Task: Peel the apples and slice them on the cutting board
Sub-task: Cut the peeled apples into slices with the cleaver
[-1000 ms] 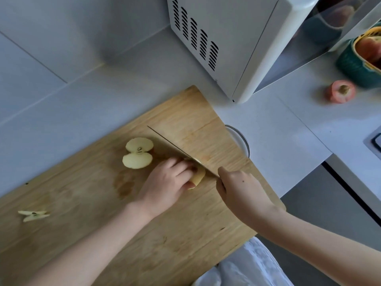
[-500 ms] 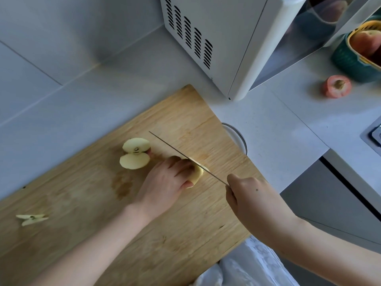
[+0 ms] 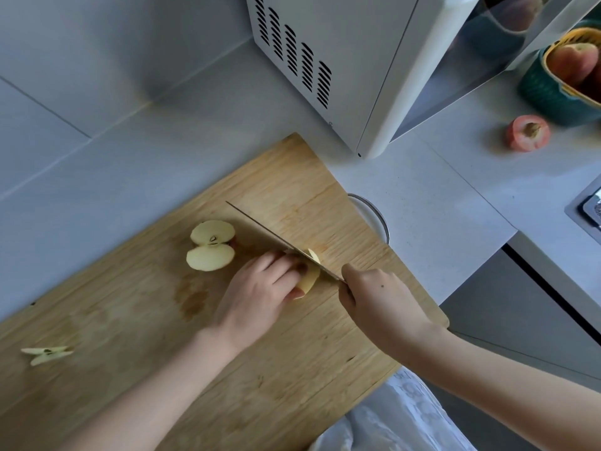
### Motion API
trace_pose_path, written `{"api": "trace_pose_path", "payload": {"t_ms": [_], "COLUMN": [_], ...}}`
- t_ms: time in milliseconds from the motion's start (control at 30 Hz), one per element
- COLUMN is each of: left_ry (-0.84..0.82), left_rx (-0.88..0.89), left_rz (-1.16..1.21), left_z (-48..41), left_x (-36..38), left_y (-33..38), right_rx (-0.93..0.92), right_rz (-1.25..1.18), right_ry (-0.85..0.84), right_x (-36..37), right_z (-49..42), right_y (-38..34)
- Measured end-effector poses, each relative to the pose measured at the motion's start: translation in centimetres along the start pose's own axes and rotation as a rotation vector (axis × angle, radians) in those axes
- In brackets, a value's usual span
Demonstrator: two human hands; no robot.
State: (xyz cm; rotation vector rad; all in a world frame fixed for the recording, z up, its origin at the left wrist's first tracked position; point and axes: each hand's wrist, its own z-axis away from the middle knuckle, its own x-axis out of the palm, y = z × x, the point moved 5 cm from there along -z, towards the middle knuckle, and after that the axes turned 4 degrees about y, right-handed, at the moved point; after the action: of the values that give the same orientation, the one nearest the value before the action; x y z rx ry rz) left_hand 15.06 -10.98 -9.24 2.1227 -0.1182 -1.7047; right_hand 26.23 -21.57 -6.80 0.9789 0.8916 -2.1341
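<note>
Far left of the cutting board (image 3: 130, 320): a thin core scrap (image 3: 45, 353) with seeds, lying alone and well apart from the rest. Mid-board: two cut apple pieces (image 3: 211, 245) touching each other, pale cut faces up, seeds showing in the farther one. Just right of them, the left hand (image 3: 260, 294), fingers curled down over the apple piece (image 3: 309, 278) and pinning it to the board. The knife (image 3: 276, 240) runs diagonally, its blade set into that piece right beside the fingertips, tip pointing away up-left. Right hand (image 3: 380, 297) wrapped tight around the knife handle, which is hidden in the fist. A round rim (image 3: 377, 216) peeks from under the board's right edge. Beyond on the counter (image 3: 422, 196): a white microwave (image 3: 341, 60), a red-skinned cut fruit end (image 3: 527, 133), and a teal basket (image 3: 553, 92) holding fruit.
</note>
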Motion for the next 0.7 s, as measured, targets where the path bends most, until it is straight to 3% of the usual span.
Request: {"api": "trace_pose_path", "payload": {"t_ms": [267,700], "left_ry": [-0.035,0.012], "left_rx": [0.048,0.017], "left_rz": [-0.064,0.008], "left_z": [-0.2,0.1], "left_x": [0.0,0.2], "left_y": [0.2,-0.2], "right_rx": [0.034,0.042], "right_rz": [0.093,-0.031], "right_ry": [-0.035,-0.013], "right_x": [-2.3,-0.1], "right_z": [3.0,-0.4], "right_y": [-0.6,-0.9]}}
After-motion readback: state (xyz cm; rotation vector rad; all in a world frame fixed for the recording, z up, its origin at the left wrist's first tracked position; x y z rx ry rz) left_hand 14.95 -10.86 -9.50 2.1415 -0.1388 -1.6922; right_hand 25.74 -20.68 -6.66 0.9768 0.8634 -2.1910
